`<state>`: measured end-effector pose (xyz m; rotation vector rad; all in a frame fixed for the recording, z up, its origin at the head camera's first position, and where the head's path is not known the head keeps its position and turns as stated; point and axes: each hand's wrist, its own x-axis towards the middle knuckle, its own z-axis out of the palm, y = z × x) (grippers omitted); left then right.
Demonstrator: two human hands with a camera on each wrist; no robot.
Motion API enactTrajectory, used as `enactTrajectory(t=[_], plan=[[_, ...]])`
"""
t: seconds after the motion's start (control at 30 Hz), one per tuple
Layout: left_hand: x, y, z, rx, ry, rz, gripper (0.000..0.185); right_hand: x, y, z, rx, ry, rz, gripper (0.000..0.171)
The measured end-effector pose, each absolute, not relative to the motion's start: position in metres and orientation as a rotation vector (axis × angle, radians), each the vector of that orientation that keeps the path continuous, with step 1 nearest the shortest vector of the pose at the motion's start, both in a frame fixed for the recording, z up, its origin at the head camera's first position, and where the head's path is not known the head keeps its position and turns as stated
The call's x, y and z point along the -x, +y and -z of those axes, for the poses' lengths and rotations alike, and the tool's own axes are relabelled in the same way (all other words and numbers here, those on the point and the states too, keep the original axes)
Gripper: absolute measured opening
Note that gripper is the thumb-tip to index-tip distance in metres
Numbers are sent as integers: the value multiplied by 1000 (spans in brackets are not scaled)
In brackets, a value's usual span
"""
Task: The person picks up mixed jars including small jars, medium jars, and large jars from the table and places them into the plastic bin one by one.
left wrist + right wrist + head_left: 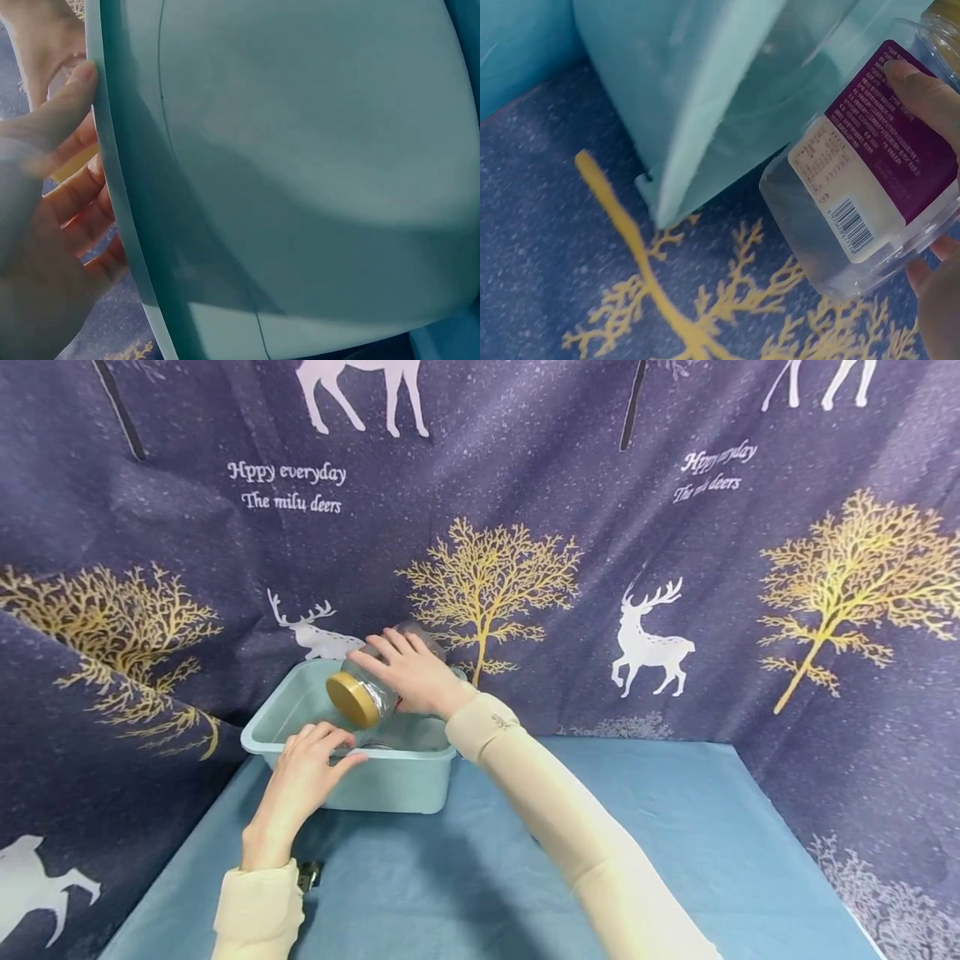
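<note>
Presently on view, item by item. Item one: a clear plastic jar with a gold screw lid and a maroon-and-cream printed label, held tilted on its side above the basin, lid end toward the person and base toward the backdrop. The right hand was wrapped over its body, fingers across the top and thumb below, a grip that would keep the smooth wall from rolling. The right wrist view showed fingertips on the label; the jar looked empty.

Item two: a pale teal rectangular plastic basin, standing at the far left of the surface, close against the backdrop. The left hand lay at its near rim, fingers curled over the edge and thumb along the lip, seemingly to steady the light tub while the jar hung above it. The left wrist view showed fingers against the rim.

Item three: a blue cloth-covered surface carrying the basin.

Item four: a dark blue fabric backdrop printed with white deer and gold trees, enclosing three sides.

Item five: a small dark object by the left sleeve, too small to identify.
</note>
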<state>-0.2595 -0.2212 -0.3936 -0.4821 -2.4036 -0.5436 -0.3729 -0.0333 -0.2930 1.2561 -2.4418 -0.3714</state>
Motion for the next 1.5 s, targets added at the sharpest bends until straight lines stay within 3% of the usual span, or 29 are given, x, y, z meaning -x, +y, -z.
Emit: enactTrajectory(t=[0.33, 0.7, 1.5], plan=[[260, -214, 393, 492, -2400, 529, 21, 367, -58, 300, -1192, -2484, 459, 108], [260, -213, 389, 496, -2393, 514, 22, 368, -53, 303, -1155, -2506, 340, 108], [257, -217, 389, 467, -2435, 528, 22, 345, -2, 288, -1281, -2508, -261, 75]])
